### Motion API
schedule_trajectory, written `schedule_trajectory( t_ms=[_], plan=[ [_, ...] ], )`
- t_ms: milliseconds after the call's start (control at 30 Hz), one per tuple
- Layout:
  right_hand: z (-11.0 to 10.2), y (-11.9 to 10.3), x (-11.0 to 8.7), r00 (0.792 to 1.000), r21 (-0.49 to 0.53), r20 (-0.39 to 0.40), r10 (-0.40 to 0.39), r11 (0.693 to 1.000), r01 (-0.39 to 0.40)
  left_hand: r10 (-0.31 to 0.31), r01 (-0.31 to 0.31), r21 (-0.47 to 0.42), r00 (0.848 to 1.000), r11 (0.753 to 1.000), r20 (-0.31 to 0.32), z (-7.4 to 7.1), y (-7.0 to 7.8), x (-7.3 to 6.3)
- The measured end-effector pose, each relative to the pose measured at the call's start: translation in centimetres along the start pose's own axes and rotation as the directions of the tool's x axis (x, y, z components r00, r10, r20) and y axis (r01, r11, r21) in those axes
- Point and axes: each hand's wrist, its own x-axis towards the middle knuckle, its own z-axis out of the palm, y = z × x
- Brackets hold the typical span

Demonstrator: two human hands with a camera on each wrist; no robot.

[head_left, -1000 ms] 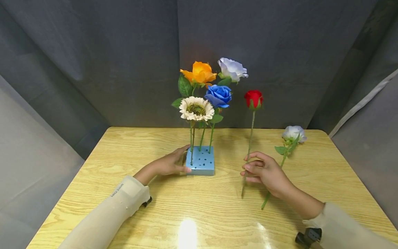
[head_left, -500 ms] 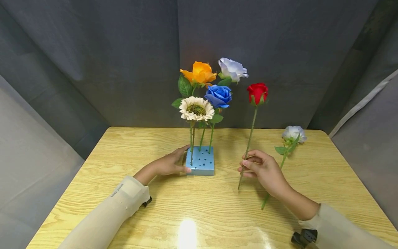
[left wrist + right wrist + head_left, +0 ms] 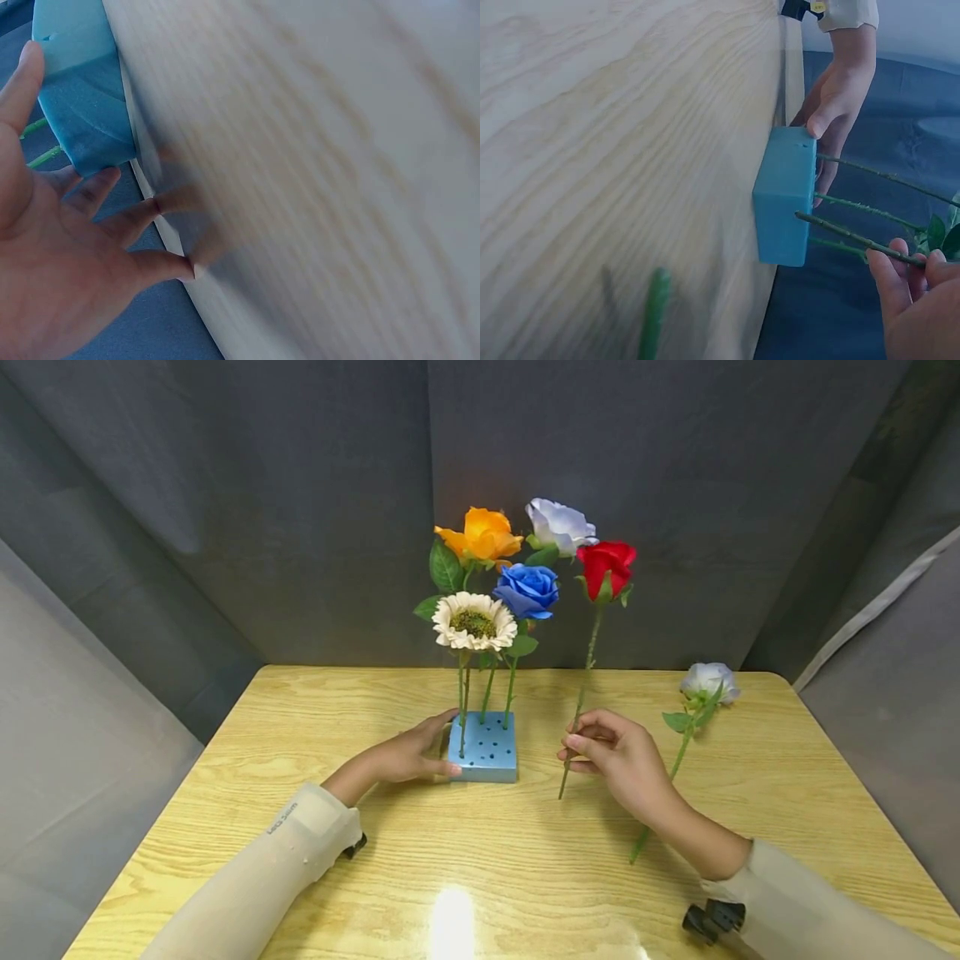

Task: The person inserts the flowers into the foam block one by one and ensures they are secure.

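Note:
My left hand (image 3: 408, 756) holds the left side of a blue block (image 3: 487, 772) full of small holes, its thumb at the front corner and fingers behind. Standing in the block are an orange flower (image 3: 480, 535), a pale lilac flower (image 3: 561, 525), a blue rose (image 3: 527, 591) and a cream daisy-like flower (image 3: 474, 622). To the right, my right hand (image 3: 626, 768) pinches a red rose (image 3: 606, 570) low on its stem, the bloom tilted slightly right. In the right wrist view the rose's stem (image 3: 840, 231) overlaps the block, its lower end pointing towards the table.
Another pale flower (image 3: 708, 682) lies on the wooden table (image 3: 300, 710) at the right, its stem passing behind my right wrist. Grey curtains (image 3: 337, 510) hang along the table's back and sides.
My right hand has moved left and slightly away from me with the red rose, bringing it nearer the block. The bloom now overlaps the pale lilac flower's edge. My left hand has stayed still.

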Motion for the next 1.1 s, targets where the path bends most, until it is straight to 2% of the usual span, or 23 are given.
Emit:
schedule_trajectory(
  t_ms=[567,767,1100],
  plan=[
    [3.0,-1.7,1.8,0.999,0.026,0.009,-0.038,0.999,0.038,0.007,-0.007,0.003,1.0,1.0,-0.002,0.0,0.1,0.0],
    [4.1,-1.7,2.8,0.998,0.049,0.01,-0.056,0.997,0.056,0.004,-0.004,0.016,1.0,1.0,-0.002,0.0,0.0,0.0],
    [5.9,-1.3,4.1,0.997,0.05,-0.019,-0.077,0.996,0.078,0.004,-0.004,-0.01,1.0,1.0,0.0,-0.1,0.1,0.1]
  ],
)
